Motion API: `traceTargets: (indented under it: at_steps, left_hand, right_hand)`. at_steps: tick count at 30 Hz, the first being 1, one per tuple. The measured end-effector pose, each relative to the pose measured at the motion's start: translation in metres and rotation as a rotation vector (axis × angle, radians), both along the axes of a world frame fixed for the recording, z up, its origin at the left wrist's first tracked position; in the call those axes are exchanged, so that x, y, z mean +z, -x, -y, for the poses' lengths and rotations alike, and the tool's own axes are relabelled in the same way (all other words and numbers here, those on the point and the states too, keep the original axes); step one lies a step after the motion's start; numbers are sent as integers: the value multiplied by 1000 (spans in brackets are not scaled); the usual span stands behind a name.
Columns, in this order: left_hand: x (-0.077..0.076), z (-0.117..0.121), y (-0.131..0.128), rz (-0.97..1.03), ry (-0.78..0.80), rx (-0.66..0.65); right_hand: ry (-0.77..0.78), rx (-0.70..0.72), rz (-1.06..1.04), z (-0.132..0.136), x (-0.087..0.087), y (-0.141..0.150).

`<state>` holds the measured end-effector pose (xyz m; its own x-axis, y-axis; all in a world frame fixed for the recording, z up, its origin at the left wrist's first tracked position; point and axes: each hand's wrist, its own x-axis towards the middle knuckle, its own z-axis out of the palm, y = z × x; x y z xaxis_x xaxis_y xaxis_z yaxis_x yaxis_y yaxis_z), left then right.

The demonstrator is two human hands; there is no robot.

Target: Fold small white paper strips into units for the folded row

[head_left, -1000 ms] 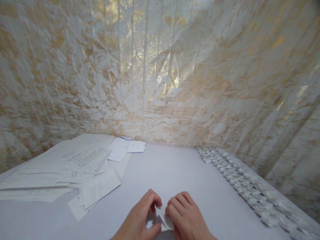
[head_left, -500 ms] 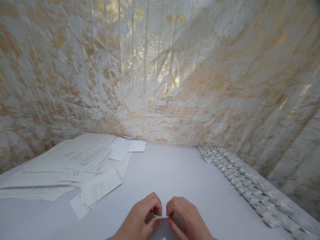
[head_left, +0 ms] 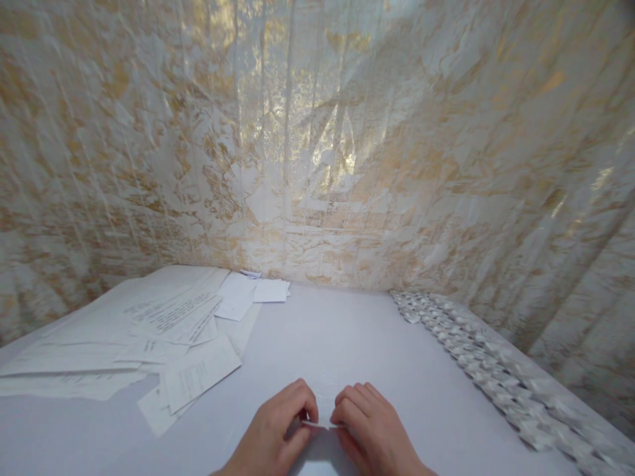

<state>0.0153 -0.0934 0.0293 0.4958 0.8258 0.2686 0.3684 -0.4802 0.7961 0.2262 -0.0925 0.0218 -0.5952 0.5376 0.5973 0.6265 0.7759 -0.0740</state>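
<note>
Near the front edge of the white table, my left hand (head_left: 282, 426) pinches one end of a small white piece of paper (head_left: 323, 426). My right hand (head_left: 371, 423) grips the paper's other end between thumb and fingers. Only a thin edge of the paper shows between the fingertips, so its full shape is hidden. Both hands are closed, with a narrow gap between them.
Printed paper sheets (head_left: 94, 330) and smaller slips (head_left: 201, 373) are spread on the left. Small white cards (head_left: 270, 291) lie at the back. Rows of folded paper pieces (head_left: 471, 357) line the right side of the table (head_left: 337, 337). A patterned curtain (head_left: 317, 145) hangs behind.
My hands have moved slightly apart at the fingertips, and the right fingers have lifted and shifted a little. The paper stays between them; everything else is where it was.
</note>
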Motion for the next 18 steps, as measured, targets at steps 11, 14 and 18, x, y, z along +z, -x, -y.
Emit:
traceTargets:
  at_steps: [11,14,18]
  left_hand:
    - [-2,4,-3,-441,-87,47]
    - [1,4,-4,-552,-56,43]
    - [4,2,-2,-588,-65,28]
  right_hand:
    - [-112,-30,182,-5,-22,-4]
    - [89,8,106,-6,-22,-10]
    - [554,-51,-62,-7,-10,-13]
